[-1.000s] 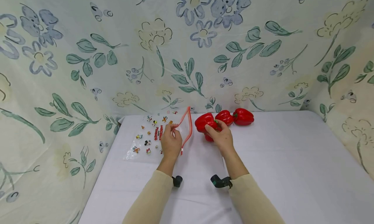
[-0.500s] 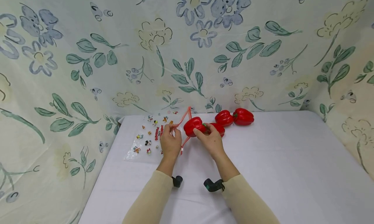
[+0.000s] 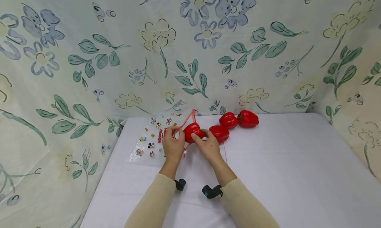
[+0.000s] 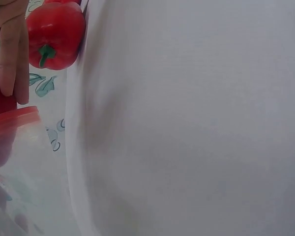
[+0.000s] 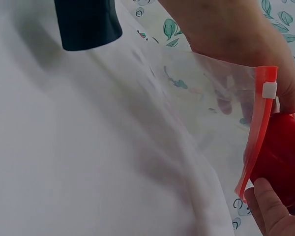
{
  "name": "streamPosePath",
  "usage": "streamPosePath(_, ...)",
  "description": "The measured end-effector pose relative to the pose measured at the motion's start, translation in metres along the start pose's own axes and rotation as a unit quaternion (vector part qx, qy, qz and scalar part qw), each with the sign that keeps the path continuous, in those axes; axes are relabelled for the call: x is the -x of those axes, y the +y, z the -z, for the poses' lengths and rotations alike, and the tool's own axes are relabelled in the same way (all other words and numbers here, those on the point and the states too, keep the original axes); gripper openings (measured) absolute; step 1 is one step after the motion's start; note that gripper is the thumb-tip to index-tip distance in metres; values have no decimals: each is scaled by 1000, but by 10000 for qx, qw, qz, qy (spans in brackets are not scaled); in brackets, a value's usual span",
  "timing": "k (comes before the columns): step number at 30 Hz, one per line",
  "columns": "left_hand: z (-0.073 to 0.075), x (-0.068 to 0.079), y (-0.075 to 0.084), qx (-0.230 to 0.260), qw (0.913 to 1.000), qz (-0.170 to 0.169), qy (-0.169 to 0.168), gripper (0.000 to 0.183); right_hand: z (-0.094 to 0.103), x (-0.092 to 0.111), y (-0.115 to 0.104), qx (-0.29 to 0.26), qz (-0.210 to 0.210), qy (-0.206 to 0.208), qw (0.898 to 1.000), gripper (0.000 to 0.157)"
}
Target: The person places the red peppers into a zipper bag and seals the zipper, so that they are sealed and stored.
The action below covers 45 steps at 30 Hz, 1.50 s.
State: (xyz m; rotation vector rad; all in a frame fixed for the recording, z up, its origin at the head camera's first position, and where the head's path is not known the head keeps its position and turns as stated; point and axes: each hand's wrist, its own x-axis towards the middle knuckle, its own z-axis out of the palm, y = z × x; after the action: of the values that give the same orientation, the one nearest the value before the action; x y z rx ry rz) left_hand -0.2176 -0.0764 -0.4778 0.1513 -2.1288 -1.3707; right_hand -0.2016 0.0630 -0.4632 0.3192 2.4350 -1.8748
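Head view: worn high above desk (image 3: 268,175), facing forward and down; widest and farthest of set, left hand (image 3: 173,144) and right hand (image 3: 209,147) near centre, floral cloth (image 3: 190,56) behind.
Left wrist view: near, scene turned sideways; desk filling most of frame, bag (image 3: 143,157) cut by left edge.
Right wrist view: near, also sideways; left hand from top, left-wrist camera (image 3: 180,184) at upper edge.
Shared by all three: pepper (image 3: 191,132), bag, desk, cloth.
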Motion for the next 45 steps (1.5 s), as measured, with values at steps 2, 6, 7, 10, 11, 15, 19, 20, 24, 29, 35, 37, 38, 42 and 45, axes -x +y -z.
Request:
streamPosePath(2,0,0,-1,7,10000,-47,48,14,-2,-1,0,1,13,-6,10000,76)
streamPosePath(6,-1,0,-3,15,9999,-103,95,15,-6,-2,0,-33,32,-22,10000,76)
streamPosePath(7,-1,0,-3,18,9999,-96,86,15,-7,-2,0,-33,44,-26,10000,76)
streamPosePath(10,-1,1,-2,23,10000,-44,45,15,-10,-2,0,-30,55,-18,10000,76)
streamPosePath(11,-1,1,-2,32,10000,-29,35,15,-11,-2,0,-30,61,-12,10000,75)
streamPosePath(15,-1,1,-3,103,9999,16,20,14,-14,-2,1,-25,88,-11,10000,73)
streamPosePath(19,-1,1,-4,166,9998,64,14,14,-16,-3,0,-33,69,3,10000,71)
streamPosePath(20,-1,1,-4,177,9998,66,11,14,-17,-3,0,-51,66,9,10000,70)
streamPosePath(24,0,1,-3,197,9998,62,-13,16,-18,-4,-1,-47,102,14,9999,68)
streamPosePath(29,0,1,-2,242,9997,-2,41,16,-22,-5,-2,-51,164,26,9998,68)
streamPosePath(35,0,1,1,313,9995,-76,49,16,-27,-7,-1,144,184,60,9997,66)
streamPosePath(37,0,2,1,325,9994,-74,52,16,-28,-7,0,221,242,50,9994,67)
streamPosePath(38,0,2,1,332,9994,-80,67,16,-28,-7,0,221,277,44,9994,67)
streamPosePath(42,0,1,2,358,9992,-123,128,16,-29,-8,1,228,351,-25,9991,68)
streamPosePath(45,0,1,2,367,9992,-121,131,17,-30,-8,0,288,369,-73,9989,65)
